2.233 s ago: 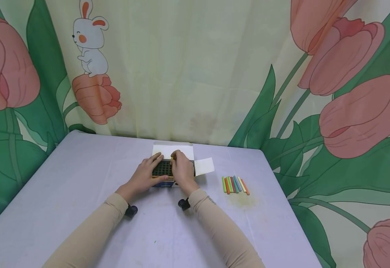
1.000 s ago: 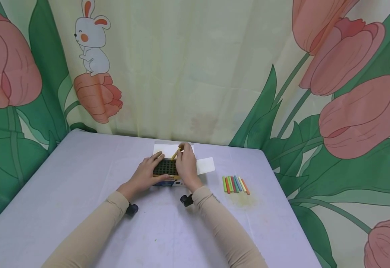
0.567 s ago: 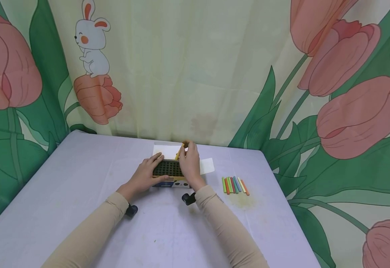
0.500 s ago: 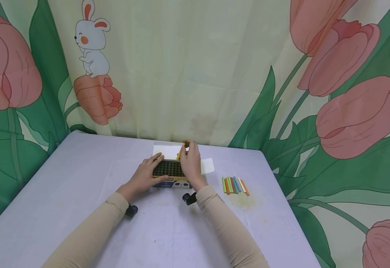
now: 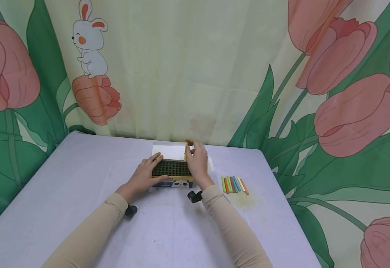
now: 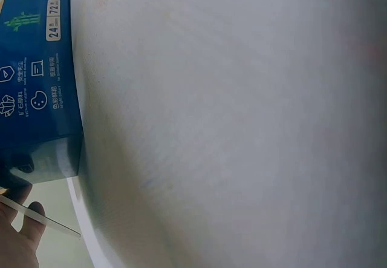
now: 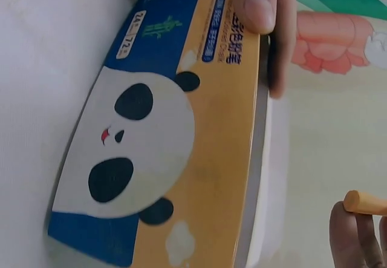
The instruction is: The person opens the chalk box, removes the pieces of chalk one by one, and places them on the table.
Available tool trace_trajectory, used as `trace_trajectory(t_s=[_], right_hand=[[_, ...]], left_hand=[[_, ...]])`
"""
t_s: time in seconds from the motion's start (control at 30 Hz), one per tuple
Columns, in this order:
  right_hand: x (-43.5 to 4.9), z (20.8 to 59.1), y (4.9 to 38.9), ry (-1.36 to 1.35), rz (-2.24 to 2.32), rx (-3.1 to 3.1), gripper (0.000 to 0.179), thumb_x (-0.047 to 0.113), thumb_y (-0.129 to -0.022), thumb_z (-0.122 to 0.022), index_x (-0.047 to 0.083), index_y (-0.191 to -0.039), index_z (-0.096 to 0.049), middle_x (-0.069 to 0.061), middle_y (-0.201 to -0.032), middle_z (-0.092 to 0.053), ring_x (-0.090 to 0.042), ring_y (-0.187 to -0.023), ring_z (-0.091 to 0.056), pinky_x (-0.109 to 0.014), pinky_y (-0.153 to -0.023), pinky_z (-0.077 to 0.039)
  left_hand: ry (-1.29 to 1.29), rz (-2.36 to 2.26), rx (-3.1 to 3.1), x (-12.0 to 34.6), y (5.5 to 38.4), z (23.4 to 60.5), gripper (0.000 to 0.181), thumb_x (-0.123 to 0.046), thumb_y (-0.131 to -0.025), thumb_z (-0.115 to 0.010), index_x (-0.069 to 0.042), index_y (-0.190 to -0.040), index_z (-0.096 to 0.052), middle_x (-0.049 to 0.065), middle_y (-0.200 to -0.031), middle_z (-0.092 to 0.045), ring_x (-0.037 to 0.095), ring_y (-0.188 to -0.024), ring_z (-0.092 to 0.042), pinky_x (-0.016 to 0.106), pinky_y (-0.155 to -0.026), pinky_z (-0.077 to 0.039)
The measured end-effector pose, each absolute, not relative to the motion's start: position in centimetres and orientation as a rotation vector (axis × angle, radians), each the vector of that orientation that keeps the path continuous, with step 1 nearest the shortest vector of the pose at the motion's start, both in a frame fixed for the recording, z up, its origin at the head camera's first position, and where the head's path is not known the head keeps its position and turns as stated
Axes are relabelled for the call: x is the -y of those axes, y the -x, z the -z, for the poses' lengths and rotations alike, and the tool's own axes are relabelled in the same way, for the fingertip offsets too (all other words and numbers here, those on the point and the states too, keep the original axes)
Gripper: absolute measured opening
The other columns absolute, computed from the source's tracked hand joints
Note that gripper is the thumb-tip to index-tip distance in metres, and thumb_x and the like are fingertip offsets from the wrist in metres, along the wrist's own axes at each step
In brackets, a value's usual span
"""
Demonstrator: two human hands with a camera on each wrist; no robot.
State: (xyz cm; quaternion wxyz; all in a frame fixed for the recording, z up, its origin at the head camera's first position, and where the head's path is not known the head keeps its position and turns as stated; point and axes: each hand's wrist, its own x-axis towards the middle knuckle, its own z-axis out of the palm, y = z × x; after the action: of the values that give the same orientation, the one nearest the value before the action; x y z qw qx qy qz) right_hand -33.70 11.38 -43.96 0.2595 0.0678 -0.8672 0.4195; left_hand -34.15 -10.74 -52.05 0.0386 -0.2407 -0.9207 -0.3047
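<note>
A chalk box (image 7: 199,129), printed with a panda on blue and yellow, stands with its flaps open around a dark insert of small holes (image 5: 174,168). My left hand (image 5: 144,172) grips its left end, thumb along the front top edge and fingers toward the back. Above the far right part of the box, my right hand (image 5: 198,162) pinches a yellow-orange chalk stick (image 5: 186,153), held nearly upright. The stick's tip (image 7: 357,201) shows at the fingertips in the right wrist view. Whether its lower end sits in a hole is unclear.
Several coloured chalk sticks (image 5: 235,185) lie in a row to the right of the box. The white back flap (image 5: 169,150) leans behind it, and a side flap (image 5: 210,164) sticks out right. A pale cloth covers the table (image 5: 81,193); a tulip-print curtain (image 5: 195,74) hangs behind.
My right hand has moved rightward along the back of the box with the chalk stick, which went from tilted to nearly upright. More holes now show. My left hand has stayed put.
</note>
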Motion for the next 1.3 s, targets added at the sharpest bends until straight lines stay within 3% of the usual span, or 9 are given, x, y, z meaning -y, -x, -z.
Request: trace_trajectory(t_s=[0.37, 0.87, 1.3], right_hand=[[-13.9, 43.8, 33.7, -0.12, -1.063, 2.349, 0.023, 0.014, -0.104, -0.063, 0.007, -0.124, -0.072, -0.012, -0.119, -0.068, -0.026, -0.09, -0.071, -0.036, -0.07, -0.059], [-17.8, 44.0, 34.1, 0.0, -1.077, 2.317, 0.024, 0.014, -0.102, -0.066, 0.008, -0.124, -0.074, -0.012, -0.119, -0.07, -0.03, -0.091, -0.072, -0.041, -0.08, -0.059], [-20.9, 44.5, 33.9, 0.075, -1.073, 2.296, 0.024, 0.014, -0.101, -0.065, 0.008, -0.123, -0.075, -0.014, -0.117, -0.07, -0.031, -0.09, -0.072, -0.044, -0.078, -0.06]], left_hand=[[0.737, 0.945, 2.843, 10.7, 34.0, 51.7, 0.095, -0.062, -0.092, -0.07, -0.015, -0.165, -0.03, 0.007, -0.172, -0.022, 0.044, -0.147, -0.035, 0.066, -0.116, -0.033], [0.751, 0.931, 2.84, 10.8, 34.1, 51.9, 0.095, -0.061, -0.093, -0.069, -0.014, -0.165, -0.029, 0.008, -0.172, -0.022, 0.045, -0.147, -0.035, 0.067, -0.116, -0.032], [0.749, 0.94, 2.845, 10.7, 34.2, 51.8, 0.094, -0.061, -0.094, -0.069, -0.015, -0.165, -0.028, 0.007, -0.173, -0.021, 0.044, -0.147, -0.035, 0.066, -0.116, -0.033]])
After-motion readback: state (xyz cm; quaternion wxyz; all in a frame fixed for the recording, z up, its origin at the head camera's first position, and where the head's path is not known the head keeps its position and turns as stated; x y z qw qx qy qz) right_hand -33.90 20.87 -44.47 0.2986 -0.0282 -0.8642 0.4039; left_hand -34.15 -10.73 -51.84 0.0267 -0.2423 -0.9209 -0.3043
